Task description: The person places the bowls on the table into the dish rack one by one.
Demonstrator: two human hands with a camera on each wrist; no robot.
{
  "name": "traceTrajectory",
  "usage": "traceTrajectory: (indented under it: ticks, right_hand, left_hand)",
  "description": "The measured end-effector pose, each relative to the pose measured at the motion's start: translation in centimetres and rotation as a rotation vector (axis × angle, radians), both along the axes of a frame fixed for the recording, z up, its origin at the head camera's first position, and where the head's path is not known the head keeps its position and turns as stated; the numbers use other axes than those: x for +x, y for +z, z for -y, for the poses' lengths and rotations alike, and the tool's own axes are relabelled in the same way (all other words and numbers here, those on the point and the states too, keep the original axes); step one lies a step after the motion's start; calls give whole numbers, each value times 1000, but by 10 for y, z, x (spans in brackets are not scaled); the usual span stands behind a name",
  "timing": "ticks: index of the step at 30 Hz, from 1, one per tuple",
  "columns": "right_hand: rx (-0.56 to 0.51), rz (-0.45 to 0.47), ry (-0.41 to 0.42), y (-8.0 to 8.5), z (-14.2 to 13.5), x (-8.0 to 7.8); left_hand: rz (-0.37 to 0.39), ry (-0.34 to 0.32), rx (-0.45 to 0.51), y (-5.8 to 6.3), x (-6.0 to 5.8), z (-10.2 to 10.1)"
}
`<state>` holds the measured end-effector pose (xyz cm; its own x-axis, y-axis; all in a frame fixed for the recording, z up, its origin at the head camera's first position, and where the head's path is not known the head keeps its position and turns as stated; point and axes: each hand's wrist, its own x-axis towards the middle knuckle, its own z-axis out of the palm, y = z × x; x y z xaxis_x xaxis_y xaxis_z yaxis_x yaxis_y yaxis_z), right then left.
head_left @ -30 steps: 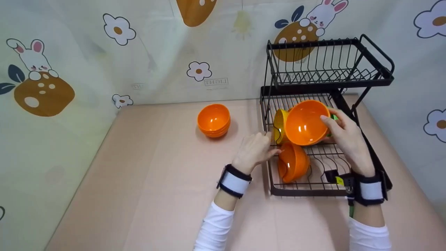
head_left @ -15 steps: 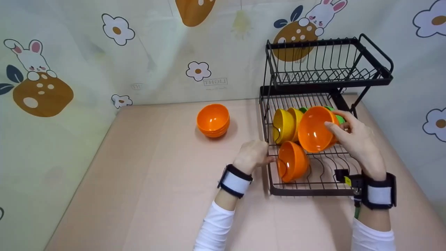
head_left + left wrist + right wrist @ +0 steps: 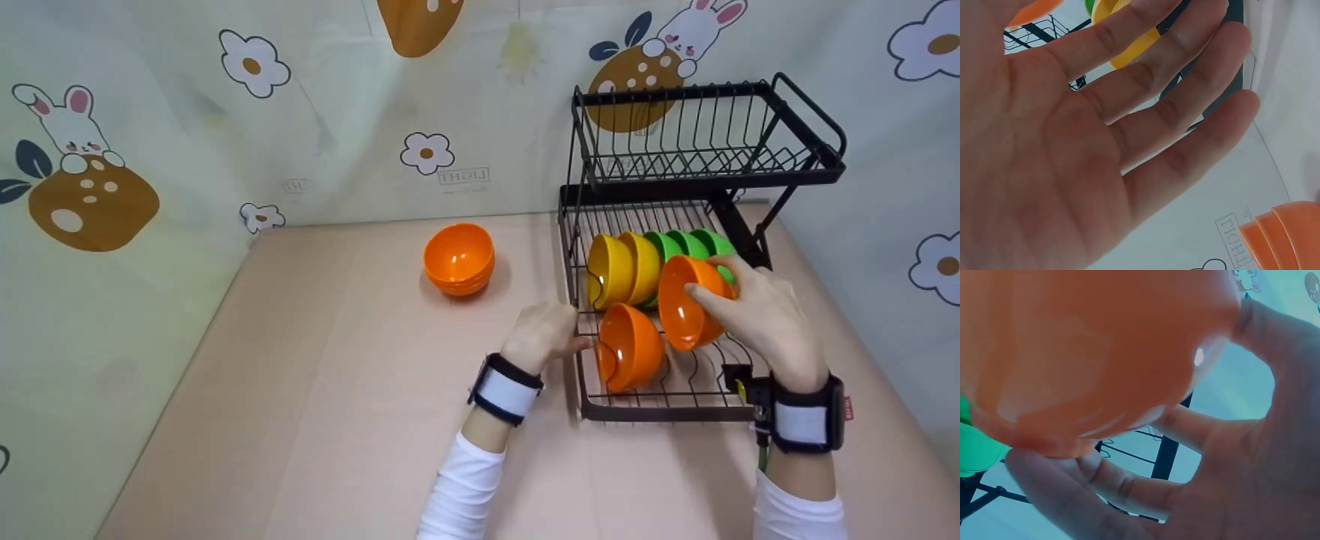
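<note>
The orange bowl [image 3: 681, 304] in the person's right hand [image 3: 772, 322] is over the front part of the rack's lower tier, tilted so that its mouth faces mostly left. The right hand holds it firmly between thumb and fingers: the right wrist view shows the thumb against the bowl's side and fingertips at its base. Whether the bowl touches the wires below cannot be told.

Just left of it, a second orange bowl [image 3: 631, 349] stands on edge in the lower tier, its mouth also turned left. Behind these two runs a row of bowls on edge: two yellow bowls [image 3: 609, 271] at the left, then three green bowls [image 3: 711, 241], partly hidden by the held bowl and the right hand.

The left hand [image 3: 541, 330] is at the left side of the black two-tier rack [image 3: 675, 414], holding nothing; the left wrist view shows its four fingers extended and slightly apart. Whether it touches the rack is unclear.

Well apart from the rack, to its left, a stack of orange bowls [image 3: 459, 259] sits mouth up on the pale pinkish table [image 3: 360, 375], near the wall covering [image 3: 337, 90] printed with rabbits and flowers.

Both wrists wear dark bands [image 3: 507, 390] with a pale patch, above white sleeves [image 3: 461, 491].
</note>
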<state>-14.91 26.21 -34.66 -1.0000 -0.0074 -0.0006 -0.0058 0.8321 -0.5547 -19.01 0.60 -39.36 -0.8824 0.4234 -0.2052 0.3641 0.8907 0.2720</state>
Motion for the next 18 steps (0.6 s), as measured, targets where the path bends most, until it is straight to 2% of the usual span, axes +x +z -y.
traceTrajectory:
  ticks: [9, 18]
  right_hand:
    - [46, 122, 66, -3, 6, -2]
    - [138, 158, 116, -9, 15, -6]
  left_hand:
    - [15, 4, 13, -1, 0, 1]
    - [17, 2, 8, -1, 0, 1]
